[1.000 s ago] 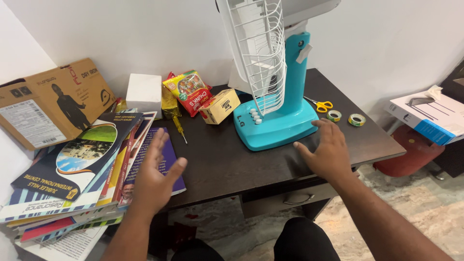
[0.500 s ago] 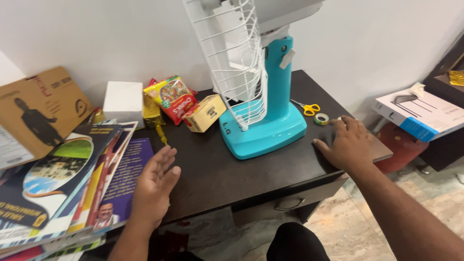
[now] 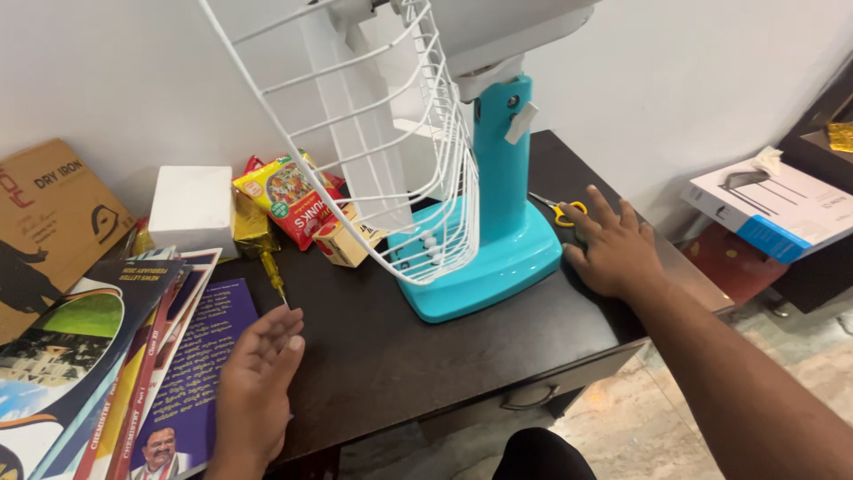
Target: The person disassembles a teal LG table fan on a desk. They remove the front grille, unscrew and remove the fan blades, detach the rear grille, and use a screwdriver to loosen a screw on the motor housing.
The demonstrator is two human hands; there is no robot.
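My right hand (image 3: 611, 249) lies flat on the dark table (image 3: 418, 347), fingers spread, right beside the base of a turquoise table fan (image 3: 498, 240) with a white wire guard (image 3: 382, 151). Its fingertips reach yellow-handled scissors (image 3: 560, 210); the tape rolls are hidden beneath it. My left hand (image 3: 256, 384) rests open on its edge by a purple book (image 3: 191, 378) at the table's left. A screwdriver with a yellow handle (image 3: 273, 275) lies just beyond its fingers.
A spread of books and magazines (image 3: 80, 356) covers the left. At the back stand a brown cardboard box (image 3: 44, 222), a white box (image 3: 192, 204), snack packets (image 3: 289, 196) and a small carton (image 3: 342, 244). A white flat box (image 3: 764, 209) lies at right. A drawer handle (image 3: 531, 398) shows below.
My right hand slid left along the table toward the fan base and scissors, covering the tape rolls. My left hand drew back toward me. The view shifted closer to the fan.
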